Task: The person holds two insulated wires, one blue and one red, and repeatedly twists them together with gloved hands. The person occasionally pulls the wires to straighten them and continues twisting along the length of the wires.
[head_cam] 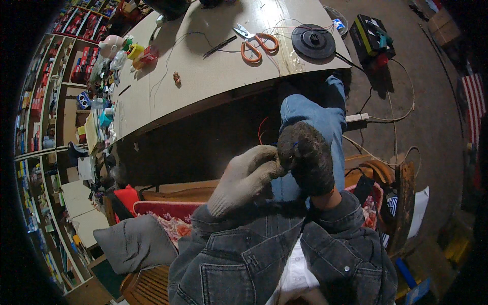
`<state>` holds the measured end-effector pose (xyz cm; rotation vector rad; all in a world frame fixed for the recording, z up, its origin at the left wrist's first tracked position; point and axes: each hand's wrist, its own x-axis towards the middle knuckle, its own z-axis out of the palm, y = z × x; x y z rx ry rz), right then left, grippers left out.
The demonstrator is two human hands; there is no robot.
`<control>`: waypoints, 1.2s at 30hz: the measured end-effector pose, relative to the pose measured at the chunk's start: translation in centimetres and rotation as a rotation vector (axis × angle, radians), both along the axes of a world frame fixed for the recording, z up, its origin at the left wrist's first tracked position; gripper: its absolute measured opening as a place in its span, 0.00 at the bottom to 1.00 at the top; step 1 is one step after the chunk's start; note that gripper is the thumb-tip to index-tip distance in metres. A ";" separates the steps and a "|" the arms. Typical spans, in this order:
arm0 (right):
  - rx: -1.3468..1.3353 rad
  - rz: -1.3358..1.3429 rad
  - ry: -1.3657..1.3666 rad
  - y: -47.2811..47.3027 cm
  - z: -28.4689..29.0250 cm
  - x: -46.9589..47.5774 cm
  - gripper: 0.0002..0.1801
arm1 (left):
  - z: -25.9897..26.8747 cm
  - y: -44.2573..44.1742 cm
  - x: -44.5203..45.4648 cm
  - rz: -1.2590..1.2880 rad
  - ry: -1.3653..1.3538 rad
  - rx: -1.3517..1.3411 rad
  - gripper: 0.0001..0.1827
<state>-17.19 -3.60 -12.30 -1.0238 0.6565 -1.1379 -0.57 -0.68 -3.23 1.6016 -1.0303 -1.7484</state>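
My left hand wears a pale knit work glove, and my right hand a dark, dirty-looking one. The two meet fingertip to fingertip over my lap, in front of the table. From the left fingertips a thin red wire curls up. A short piece of blue wire shows at the fingers of the right glove. Both hands pinch these thin wires; the exact grip point is hidden between the fingers.
On the table lie orange-handled scissors, a black pen, loose thin wires and a round black corded base. A black box and a white power strip are at right. Stocked shelves line the left.
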 end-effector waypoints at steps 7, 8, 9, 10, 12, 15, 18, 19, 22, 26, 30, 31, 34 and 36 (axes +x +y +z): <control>0.170 0.194 -0.046 -0.8 1.1 -1.0 0.19 | -0.9 0.1 0.6 -0.102 -0.101 -0.093 0.16; 0.144 0.172 -0.081 -1.0 1.0 -1.2 0.17 | -1.1 0.2 0.7 -0.057 -0.097 -0.114 0.16; 0.169 0.141 -0.071 -1.2 0.9 -1.3 0.16 | -1.3 0.3 0.7 -0.014 -0.092 -0.133 0.15; 0.175 0.098 -0.035 -1.5 0.8 -1.3 0.15 | -1.5 0.3 0.6 0.030 -0.087 -0.152 0.14; 0.171 0.001 0.062 -1.9 0.9 -1.1 0.13 | -1.7 0.4 0.7 0.021 -0.123 -0.185 0.13; 0.154 -0.028 0.112 -1.9 1.9 -1.2 0.12 | -1.9 0.3 0.8 0.017 -0.163 -0.224 0.13; -0.023 0.029 0.308 -2.1 3.0 -1.1 0.13 | -1.8 0.3 1.0 0.034 -0.211 -0.270 0.13; -0.127 0.062 0.408 -2.2 3.2 -1.1 0.13 | -1.8 0.4 1.1 0.042 -0.229 -0.287 0.13; -0.558 0.029 0.731 -2.2 3.3 -0.9 0.10 | -1.8 0.5 1.3 0.019 -0.315 -0.315 0.14; -0.451 0.288 0.574 -2.3 2.9 -1.1 0.11 | -1.4 0.6 1.4 0.014 -0.189 -0.194 0.14; -0.163 0.592 0.349 -3.0 3.2 -1.8 0.13 | -0.3 0.6 1.8 -0.135 -0.199 -0.108 0.14; -0.163 0.623 0.339 -3.1 3.3 -1.8 0.14 | 0.0 0.6 1.9 -0.166 -0.199 -0.141 0.14; -0.182 0.593 0.302 -3.0 3.6 -1.8 0.14 | 0.0 0.5 1.7 -0.149 -0.244 -0.213 0.13; -0.218 0.528 0.408 -2.8 3.6 -1.4 0.14 | -0.5 0.5 1.3 -0.057 -0.300 -0.315 0.10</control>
